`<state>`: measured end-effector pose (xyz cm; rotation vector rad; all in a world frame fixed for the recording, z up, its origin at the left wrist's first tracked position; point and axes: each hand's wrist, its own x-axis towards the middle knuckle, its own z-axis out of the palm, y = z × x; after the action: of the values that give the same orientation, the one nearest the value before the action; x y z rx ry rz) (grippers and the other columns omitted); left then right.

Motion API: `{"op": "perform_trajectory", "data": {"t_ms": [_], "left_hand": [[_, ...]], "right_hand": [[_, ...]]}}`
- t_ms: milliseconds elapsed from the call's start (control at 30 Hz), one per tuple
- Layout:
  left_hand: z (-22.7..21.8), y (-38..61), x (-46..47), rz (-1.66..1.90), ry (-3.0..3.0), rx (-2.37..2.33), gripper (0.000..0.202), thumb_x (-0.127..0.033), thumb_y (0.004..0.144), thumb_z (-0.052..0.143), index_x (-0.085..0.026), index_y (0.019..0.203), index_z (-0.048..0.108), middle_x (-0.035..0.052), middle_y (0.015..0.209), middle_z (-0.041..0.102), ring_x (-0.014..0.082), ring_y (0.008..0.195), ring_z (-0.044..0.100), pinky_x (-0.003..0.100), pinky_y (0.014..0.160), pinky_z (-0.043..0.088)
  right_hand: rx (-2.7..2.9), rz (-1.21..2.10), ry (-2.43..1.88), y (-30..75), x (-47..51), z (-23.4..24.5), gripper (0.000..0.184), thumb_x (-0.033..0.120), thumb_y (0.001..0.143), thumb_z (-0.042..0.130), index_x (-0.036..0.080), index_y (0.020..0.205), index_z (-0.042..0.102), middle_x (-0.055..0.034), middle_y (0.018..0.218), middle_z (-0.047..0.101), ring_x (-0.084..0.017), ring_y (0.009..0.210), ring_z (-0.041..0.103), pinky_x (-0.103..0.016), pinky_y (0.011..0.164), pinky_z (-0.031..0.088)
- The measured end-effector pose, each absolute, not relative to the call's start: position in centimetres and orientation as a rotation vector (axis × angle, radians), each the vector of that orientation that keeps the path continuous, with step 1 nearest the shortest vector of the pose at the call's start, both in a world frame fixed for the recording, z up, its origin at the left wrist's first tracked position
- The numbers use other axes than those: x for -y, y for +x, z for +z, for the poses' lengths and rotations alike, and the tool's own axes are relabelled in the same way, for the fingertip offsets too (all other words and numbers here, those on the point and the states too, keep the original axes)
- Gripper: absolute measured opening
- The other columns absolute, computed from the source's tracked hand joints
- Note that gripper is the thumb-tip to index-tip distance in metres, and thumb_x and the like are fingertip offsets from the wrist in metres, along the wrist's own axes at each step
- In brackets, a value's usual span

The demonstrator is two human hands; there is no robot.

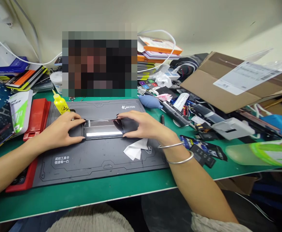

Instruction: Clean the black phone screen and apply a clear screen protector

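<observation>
the left hand (58,129) and right hand (141,124) gripped the ends of a phone (103,129), fingers closed narrowly on its edges. its long axis ran sideways along the black repair mat (95,158).

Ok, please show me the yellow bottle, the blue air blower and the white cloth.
Yellow bottle (61,104): head view, on its body.
Blue air blower (149,101): head view, on its round bulb.
White cloth (135,149): head view, on its middle.

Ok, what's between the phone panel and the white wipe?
Just a narrow bare strip of dark repair mat, in the head view.
</observation>
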<state>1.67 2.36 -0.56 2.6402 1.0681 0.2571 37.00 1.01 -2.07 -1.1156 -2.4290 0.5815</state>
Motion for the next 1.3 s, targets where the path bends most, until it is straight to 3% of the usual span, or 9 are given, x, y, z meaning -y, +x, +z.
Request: {"op": "perform_trajectory", "data": {"t_ms": [367,700,1300], "left_hand": [[-0.55,1.78,-2.37,0.260,2.630,-1.065,0.057,-0.057,0.086,0.060,-0.019,0.128,0.065,0.0124,0.126,0.059,0.0314,0.117,0.054,0.048,0.108,0.043],[-0.49,1.84,-2.32,0.241,2.618,-1.085,0.057,-0.059,0.085,0.060,-0.021,0.127,0.065,0.0117,0.127,0.059,0.0317,0.118,0.053,0.049,0.108,0.043],[-0.51,1.75,-2.30,0.277,2.685,-1.018,0.056,-0.055,0.089,0.056,-0.014,0.126,0.065,0.0149,0.124,0.060,0.0322,0.116,0.056,0.048,0.105,0.045]], "right_hand": [[2.487,0.518,-1.077,36.77,-0.95,-1.81,0.051,0.028,0.078,0.080,0.026,0.127,0.066,-0.0056,0.123,0.072,-0.027,0.115,0.066,-0.043,0.101,0.053],[2.599,0.441,-1.035,36.85,-0.73,-2.39,0.027,0.028,0.083,0.077,0.029,0.110,0.077,-0.0078,0.135,0.064,-0.029,0.122,0.062,-0.047,0.102,0.053],[2.570,0.488,-0.991,36.68,-0.69,-1.82,0.042,0.026,0.085,0.074,0.025,0.126,0.067,-0.0078,0.131,0.068,-0.027,0.119,0.064,-0.043,0.103,0.052]]}}
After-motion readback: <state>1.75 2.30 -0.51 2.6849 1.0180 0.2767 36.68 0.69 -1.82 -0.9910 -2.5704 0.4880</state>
